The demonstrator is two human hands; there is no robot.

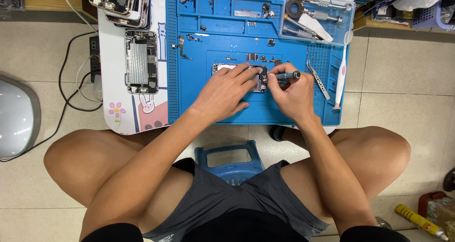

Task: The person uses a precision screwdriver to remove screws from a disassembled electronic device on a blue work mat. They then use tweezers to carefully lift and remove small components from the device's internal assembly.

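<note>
the left hand [222, 92] is lying open, pinning the opened phone [261, 81] beneath its fingertips on the blue mat [189, 95]. the right hand [291, 97] is gripping a slim screwdriver [286, 75], tip just left of it. the phone is looking light and fragile, so holding its edges seems best.

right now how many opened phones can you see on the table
At least 3: an opened phone body under the left hand, a silver gutted phone shell left of the blue mat, stacked phone shells top left, possibly hiding more.
</note>
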